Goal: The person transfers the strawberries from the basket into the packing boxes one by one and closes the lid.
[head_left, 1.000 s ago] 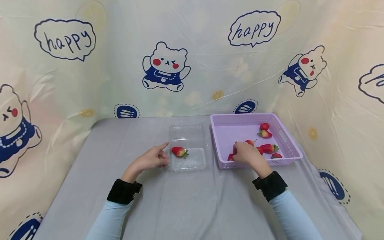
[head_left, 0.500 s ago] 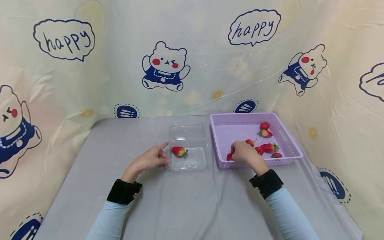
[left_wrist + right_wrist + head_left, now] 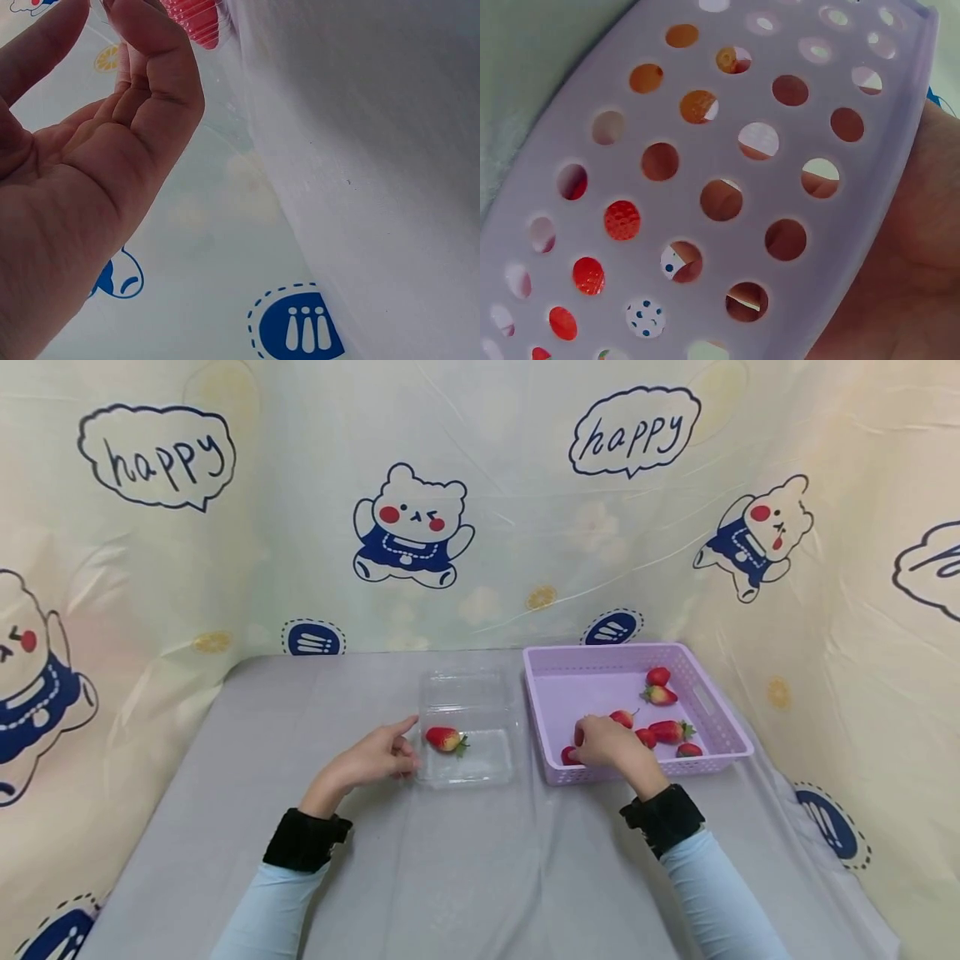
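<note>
My left hand [image 3: 378,755] is at the left side of a clear plastic clamshell box [image 3: 480,768], index finger stretched along its edge and other fingers loosely bent. Inside the box lies one strawberry [image 3: 446,740] with green leaves; its ridged red underside [image 3: 196,22] shows in the left wrist view. My right hand [image 3: 609,745] reaches into the purple basket [image 3: 555,689] at its near left corner. Its curled fingers pinch a strawberry [image 3: 568,756], mostly covered by the hand. In the right wrist view the basket's perforated wall [image 3: 727,247] hides most of the fingers.
Several loose strawberries lie in the basket, among them a leafy one [image 3: 670,732] beside my right hand and another [image 3: 660,695] farther back. Grey cloth [image 3: 450,868] covers the table. A printed curtain [image 3: 525,527] hangs behind and at the sides.
My right hand has shifted slightly left inside the basket, and the strawberry at its fingertips has moved a little left with it. My left hand stays in place.
</note>
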Demonstrator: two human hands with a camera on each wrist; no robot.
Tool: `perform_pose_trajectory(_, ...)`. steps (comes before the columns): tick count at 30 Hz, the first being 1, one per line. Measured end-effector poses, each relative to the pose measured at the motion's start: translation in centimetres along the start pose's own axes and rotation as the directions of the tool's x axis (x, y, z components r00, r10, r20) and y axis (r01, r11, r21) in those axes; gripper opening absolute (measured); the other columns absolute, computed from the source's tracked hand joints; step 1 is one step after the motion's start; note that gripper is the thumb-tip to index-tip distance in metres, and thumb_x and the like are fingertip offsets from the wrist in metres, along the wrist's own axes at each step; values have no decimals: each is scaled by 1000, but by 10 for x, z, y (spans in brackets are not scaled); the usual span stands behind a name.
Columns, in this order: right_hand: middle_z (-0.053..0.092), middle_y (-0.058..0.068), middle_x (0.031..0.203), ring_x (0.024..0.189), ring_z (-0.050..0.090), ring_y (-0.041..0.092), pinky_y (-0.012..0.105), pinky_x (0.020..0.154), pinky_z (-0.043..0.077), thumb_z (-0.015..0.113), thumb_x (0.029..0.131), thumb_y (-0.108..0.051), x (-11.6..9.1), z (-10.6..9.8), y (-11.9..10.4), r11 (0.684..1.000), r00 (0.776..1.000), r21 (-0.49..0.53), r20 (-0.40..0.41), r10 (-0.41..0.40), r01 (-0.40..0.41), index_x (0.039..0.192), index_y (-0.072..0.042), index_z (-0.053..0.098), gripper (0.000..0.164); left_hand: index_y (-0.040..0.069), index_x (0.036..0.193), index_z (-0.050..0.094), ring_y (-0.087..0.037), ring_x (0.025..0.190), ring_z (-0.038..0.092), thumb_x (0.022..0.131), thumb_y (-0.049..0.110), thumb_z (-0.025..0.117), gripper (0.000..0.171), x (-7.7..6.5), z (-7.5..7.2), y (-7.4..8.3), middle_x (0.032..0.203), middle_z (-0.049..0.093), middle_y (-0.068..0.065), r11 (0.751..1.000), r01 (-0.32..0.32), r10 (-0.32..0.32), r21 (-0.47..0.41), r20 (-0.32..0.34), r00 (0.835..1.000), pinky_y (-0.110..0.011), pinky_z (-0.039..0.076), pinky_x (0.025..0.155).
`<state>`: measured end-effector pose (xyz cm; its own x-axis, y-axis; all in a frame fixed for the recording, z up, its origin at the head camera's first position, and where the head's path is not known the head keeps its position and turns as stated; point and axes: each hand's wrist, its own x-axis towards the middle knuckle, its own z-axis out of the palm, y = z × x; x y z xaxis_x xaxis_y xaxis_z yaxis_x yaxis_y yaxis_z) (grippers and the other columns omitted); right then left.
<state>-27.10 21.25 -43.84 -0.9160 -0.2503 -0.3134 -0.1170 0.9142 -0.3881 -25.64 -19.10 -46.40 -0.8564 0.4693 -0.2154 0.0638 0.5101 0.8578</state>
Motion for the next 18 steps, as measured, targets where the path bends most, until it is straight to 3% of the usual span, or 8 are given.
perform_pose_trajectory(4,65,9,92,87,61,28,45,84,54,79,95,-21,0,0,0,1000,999,8,33,9,-9,111,-2,69,27,-11,162,19,-25,75,62,98,-1,70,83,1,1,-1,86,64,-10,1000,-1,1,-8,6,1000,-43,55,73)
perform_pose_trajectory(13,66,8,92,87,62,27,44,86,54,78,96,-23,0,-1,-1,1000,1000,3,-10,13,-13,111,-4,68,26,-10,163,19,-27,75,62,99,1,71,83,0,1,2,86,63,-10,1000,3,-3,-2,1,1000,-42,55,74)
perform_pose_trajectory(18,66,8,92,88,61,27,44,87,54,81,93,-20,-5,-6,-4,1000,1000,4,21,10,-10,111,-2,69,28,-10,163,20,-25,75,61,99,1,71,83,1,1,1,87,64,-10,1000,8,-8,1,-3,1000,-43,55,73)
